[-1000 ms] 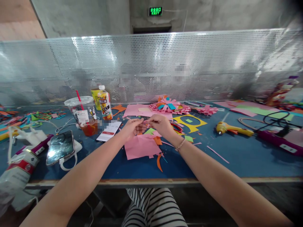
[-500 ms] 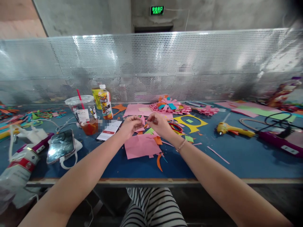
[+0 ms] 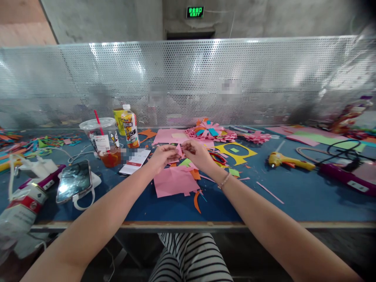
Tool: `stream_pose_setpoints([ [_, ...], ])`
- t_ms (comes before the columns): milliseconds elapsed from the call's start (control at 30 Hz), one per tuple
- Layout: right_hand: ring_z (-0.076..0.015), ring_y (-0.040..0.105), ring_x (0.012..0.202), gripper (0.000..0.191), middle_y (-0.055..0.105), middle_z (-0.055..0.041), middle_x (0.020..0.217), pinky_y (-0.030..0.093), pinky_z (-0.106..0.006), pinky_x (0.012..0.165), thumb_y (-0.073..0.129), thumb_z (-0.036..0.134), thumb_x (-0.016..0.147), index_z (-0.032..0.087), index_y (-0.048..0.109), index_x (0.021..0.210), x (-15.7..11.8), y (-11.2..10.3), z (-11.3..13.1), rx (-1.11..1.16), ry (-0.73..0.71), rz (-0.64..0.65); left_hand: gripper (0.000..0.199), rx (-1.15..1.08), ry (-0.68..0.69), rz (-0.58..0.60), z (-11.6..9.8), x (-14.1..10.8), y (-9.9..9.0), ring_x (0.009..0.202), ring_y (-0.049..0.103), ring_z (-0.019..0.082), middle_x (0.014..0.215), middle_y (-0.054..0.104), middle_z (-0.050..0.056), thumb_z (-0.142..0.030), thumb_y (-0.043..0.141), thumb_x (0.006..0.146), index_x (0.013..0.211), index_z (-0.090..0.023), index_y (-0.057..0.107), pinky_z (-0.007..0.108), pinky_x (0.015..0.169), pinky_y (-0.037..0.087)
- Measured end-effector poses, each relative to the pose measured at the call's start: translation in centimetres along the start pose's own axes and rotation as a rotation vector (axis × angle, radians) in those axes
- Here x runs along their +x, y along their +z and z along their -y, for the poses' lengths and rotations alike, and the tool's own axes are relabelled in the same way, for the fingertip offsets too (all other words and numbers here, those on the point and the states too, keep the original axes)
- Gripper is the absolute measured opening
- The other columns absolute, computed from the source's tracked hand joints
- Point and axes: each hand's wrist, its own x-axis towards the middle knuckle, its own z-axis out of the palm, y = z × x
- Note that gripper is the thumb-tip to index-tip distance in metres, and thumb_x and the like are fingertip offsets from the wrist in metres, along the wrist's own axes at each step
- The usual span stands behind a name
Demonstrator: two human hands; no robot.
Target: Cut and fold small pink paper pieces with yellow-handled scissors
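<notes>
Between my two hands is a small piece of pink paper (image 3: 179,150), its pointed tip upward. My left hand (image 3: 163,157) pinches it from the left, fingers curled. From the right, my right hand (image 3: 196,152) closes thumb and fingers at its edge. Below them a larger pink sheet (image 3: 176,183) lies on the blue table, with orange scraps (image 3: 197,201) at its right side. Red-handled scissors (image 3: 219,158) lie partly hidden behind my right hand. A pink fringed paper flower (image 3: 210,131) with blue and orange pieces lies beyond my hands.
Left stand a lidded drink cup (image 3: 102,137) and a juice bottle (image 3: 129,127), near phones (image 3: 75,181). Right lie a yellow cut-out sheet (image 3: 245,150), a yellow glue gun (image 3: 289,161) and a purple power strip (image 3: 346,178). A perforated metal screen (image 3: 188,78) runs behind.
My right hand's fingers have come in to the small pink paper, closing the gap between my hands. The paper's tip has shifted slightly right.
</notes>
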Motion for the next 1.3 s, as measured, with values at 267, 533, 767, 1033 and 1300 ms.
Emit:
stream_pose_setpoints([
  [267,-0.0143,0.057,0.071,0.014,0.060,-0.0035,0.076,0.047,-0.029,0.065,0.047,0.015,0.072,0.018,0.057,0.081,0.1,-0.1,0.2,-0.057,-0.024,0.000,0.019,0.010,-0.026,0.041,-0.1,-0.1,0.0,0.058,0.064,0.013,0.063,0.062,0.000,-0.015,0.067,0.061,0.073,-0.015,0.052,0.026,0.061,0.051],
  [533,-0.0151,0.055,0.073,0.018,0.058,-0.0039,0.079,0.046,-0.028,0.063,0.046,0.009,0.072,0.019,0.060,0.076,-0.2,-0.6,1.0,-0.150,-0.151,-0.016,0.010,-0.079,-0.057,0.057,-0.2,-0.2,0.2,0.064,0.065,0.015,0.067,0.066,0.004,-0.017,0.064,0.066,0.072,-0.014,0.056,0.029,0.067,0.052],
  [767,-0.0156,0.055,0.075,0.011,0.056,-0.0053,0.084,0.047,-0.027,0.060,0.051,0.015,0.074,0.020,0.057,0.082,-0.3,-0.7,1.4,-0.164,-0.162,-0.077,0.016,-0.072,0.037,-0.005,-0.1,0.2,0.0,0.061,0.060,0.008,0.068,0.064,0.001,-0.002,0.065,0.058,0.071,-0.012,0.061,0.025,0.068,0.050],
  [1033,-0.0134,0.054,0.068,0.003,0.056,-0.0029,0.076,0.047,-0.026,0.060,0.053,0.018,0.074,0.019,0.056,0.075,0.0,-0.6,1.1,-0.112,-0.107,-0.030,0.011,-0.079,0.020,-0.092,-0.4,0.2,0.4,0.062,0.060,0.008,0.065,0.063,0.001,-0.004,0.066,0.060,0.069,-0.009,0.062,0.027,0.075,0.051],
  [1300,-0.0128,0.054,0.065,0.002,0.055,-0.0016,0.070,0.045,-0.025,0.056,0.054,0.020,0.073,0.018,0.054,0.074,0.0,-0.5,0.8,-0.051,-0.023,-0.024,0.017,-0.005,-0.016,-0.049,-0.5,-0.3,0.5,0.055,0.062,0.011,0.060,0.062,0.000,-0.011,0.068,0.063,0.077,-0.013,0.058,0.023,0.057,0.052],
])
